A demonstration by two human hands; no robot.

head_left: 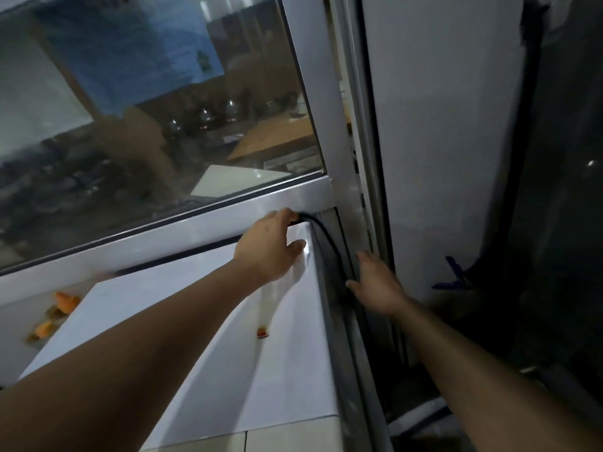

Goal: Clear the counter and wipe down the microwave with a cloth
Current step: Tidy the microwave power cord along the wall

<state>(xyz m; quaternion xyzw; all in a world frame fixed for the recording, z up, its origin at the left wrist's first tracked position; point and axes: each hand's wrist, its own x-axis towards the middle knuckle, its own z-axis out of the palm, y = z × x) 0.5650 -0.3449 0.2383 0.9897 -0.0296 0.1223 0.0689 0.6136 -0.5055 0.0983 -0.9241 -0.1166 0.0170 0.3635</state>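
We saw the microwave (182, 347) from above, a white box whose top filled the lower middle of the view, its back edge close under the window frame (163, 230). Our left hand (270, 246) lay on the far right corner of its top, thumb pressed flat to the white surface and the fingers curled over the back edge where a black cable (321, 230) came out; whether the fingers actually gripped the cable we could not tell, since they were hidden behind the edge. The cable ran from there down the narrow gap along the microwave's right side. Our right hand (375, 282) was spread loose, grasping nothing, fingertips reaching into that same gap beside the cable.

The gap was tight: a grey vertical frame post (329, 102) and a white panel (440, 125) stood close on the right, hemming the microwave in. A blue clip-like piece (453, 275) sat low on the panel's edge. On the microwave's top lay a small red and yellow scrap (262, 332). To the left, on the pale desk (13, 321), blurred orange pieces (65, 301) lay near the microwave's left edge. Behind the glass (146, 109) the room beyond showed only dimly. No cloth was in view.
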